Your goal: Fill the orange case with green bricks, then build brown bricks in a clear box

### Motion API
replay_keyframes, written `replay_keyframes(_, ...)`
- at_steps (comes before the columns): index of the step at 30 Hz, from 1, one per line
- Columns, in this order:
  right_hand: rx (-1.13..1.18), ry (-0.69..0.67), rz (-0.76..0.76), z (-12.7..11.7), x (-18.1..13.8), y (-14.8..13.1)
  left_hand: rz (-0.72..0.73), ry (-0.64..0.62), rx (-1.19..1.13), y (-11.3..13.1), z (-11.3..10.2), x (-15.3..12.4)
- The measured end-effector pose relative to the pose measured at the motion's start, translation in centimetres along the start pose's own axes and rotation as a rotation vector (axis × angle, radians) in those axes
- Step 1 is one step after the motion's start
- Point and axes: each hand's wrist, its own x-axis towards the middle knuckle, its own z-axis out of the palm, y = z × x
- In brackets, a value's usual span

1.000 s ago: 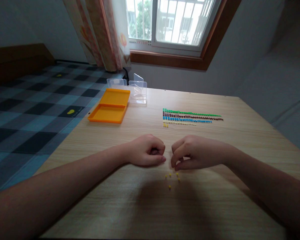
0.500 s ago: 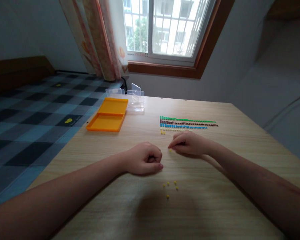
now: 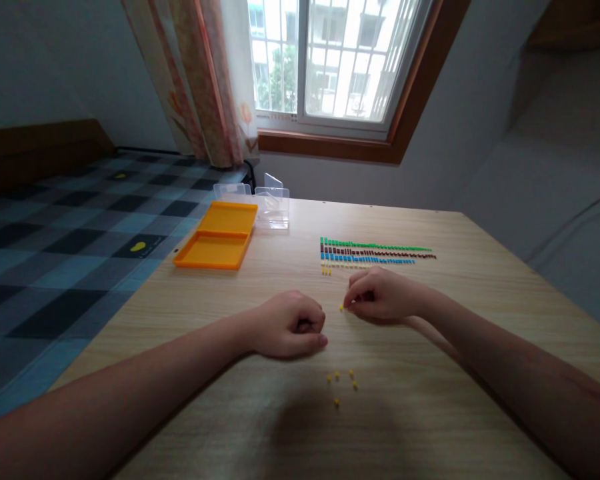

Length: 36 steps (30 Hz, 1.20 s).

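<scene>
My right hand [image 3: 377, 293] is closed in a pinch low over the table, its fingertips at a tiny yellow block [image 3: 341, 308]. My left hand [image 3: 291, 325] rests on the wood, curled into a loose fist; whatever its fingers enclose, if anything, is hidden. Several more yellow blocks [image 3: 337, 403] lie scattered nearer to me. Beyond my right hand run rows of small pieces: green [image 3: 353, 245], dark brown [image 3: 355, 253], blue [image 3: 357, 259] and pale ones partly behind the hand. At the near left end stand 3 yellow blocks [image 3: 326, 272] in a short row.
An open orange box [image 3: 213, 252] lies at the far left of the wooden table [image 3: 220, 393]. Behind it stand clear plastic containers [image 3: 274, 210]. A bed with a checked cover [image 3: 70, 280] adjoins the table's left side; a window [image 3: 345, 67] is beyond.
My right index finger, stretched out earlier, has drawn back into a pinch at the yellow block. My left hand keeps its place; the whole view has shifted slightly.
</scene>
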Motion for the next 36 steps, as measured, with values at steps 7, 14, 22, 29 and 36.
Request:
replay_keyframes(7, -0.054, 0.079, 0.012, 0.56, 0.24, -0.30, 0.000, 0.004, 0.004, 0.08, 0.01, 0.02)
replay_keyframes(14, -0.049, 0.025, 0.014, 0.66, 0.29, 0.18, 0.010, 0.007, -0.001, 0.08, 0.06, 0.04)
replay_keyframes(22, -0.013, 0.030, 0.023, 0.10, 0.13, -0.33, 0.006, 0.007, 0.008, -0.03, 0.05, -0.03)
replay_keyframes(29, -0.056, 0.024, 0.001, 0.31, 0.05, 0.07, 0.006, 0.009, 0.007, -0.01, 0.11, -0.04)
replay_keyframes(36, -0.005, 0.059, -0.042, 0.39, -0.23, 0.20, 0.012, 0.010, -0.004, 0.16, 0.05, -0.04)
